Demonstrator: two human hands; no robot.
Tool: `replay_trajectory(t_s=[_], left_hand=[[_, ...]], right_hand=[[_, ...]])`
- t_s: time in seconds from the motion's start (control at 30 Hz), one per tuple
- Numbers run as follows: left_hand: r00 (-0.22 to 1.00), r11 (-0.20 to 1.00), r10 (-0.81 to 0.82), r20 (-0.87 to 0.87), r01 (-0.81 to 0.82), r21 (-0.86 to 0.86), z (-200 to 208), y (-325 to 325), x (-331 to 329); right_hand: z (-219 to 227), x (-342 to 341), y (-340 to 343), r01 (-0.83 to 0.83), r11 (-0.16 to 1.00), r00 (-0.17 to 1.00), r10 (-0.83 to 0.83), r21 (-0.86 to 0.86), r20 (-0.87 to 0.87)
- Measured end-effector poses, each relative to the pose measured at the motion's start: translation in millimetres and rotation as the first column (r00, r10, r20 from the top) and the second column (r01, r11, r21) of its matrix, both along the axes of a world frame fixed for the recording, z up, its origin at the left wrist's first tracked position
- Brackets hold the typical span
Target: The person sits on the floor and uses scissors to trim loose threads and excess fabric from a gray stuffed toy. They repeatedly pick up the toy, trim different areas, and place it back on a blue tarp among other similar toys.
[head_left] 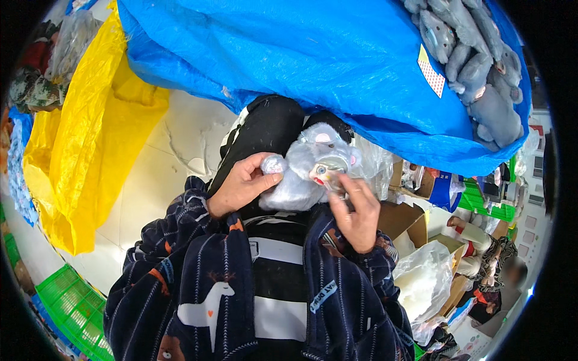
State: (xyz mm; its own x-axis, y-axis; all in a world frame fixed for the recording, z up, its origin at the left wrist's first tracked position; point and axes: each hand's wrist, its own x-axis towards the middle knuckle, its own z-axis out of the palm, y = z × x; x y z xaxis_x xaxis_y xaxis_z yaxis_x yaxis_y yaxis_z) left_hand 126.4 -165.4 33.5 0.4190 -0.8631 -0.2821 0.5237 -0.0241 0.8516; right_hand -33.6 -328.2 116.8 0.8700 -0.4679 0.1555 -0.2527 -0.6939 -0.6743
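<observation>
A grey plush doll [298, 180] with round ears and a hard doll face lies across my lap. Its face [328, 172], with a blue eye and red lips, points to the right. My left hand [239, 188] pinches a small round grey end of the doll, perhaps a paw with a pale pad, between thumb and fingers. Over the lower face, my right hand [359, 215] has its thumb and fingers brought together. These fingertips are slightly blurred, and what lies between them is too small to make out.
A big blue sheet or sack [289, 54] spreads in front of my knees, with several grey plush dolls [494, 114] at its right. Yellow sacking [90, 150] and a green crate [72, 310] stand left. Open cardboard boxes [403, 222] and clear plastic bags [424, 277] sit right, near another person [494, 265].
</observation>
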Motion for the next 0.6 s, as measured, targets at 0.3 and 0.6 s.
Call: replay_trajectory(t_s=[0.3,0.6], left_hand=[[0.956,0.978,-0.148,0.255,0.180,-0.107,24.4,2.2,22.4],[0.889,0.958,-0.218,0.403,0.274,-0.086,21.0,-0.7,31.4]], right_hand=[[16.5,47.7,0.2,-0.296,0.908,0.955,0.291,-0.297,-0.061],[5.1,50.5,-3.9,-0.301,0.941,0.952,0.288,-0.157,-0.103]])
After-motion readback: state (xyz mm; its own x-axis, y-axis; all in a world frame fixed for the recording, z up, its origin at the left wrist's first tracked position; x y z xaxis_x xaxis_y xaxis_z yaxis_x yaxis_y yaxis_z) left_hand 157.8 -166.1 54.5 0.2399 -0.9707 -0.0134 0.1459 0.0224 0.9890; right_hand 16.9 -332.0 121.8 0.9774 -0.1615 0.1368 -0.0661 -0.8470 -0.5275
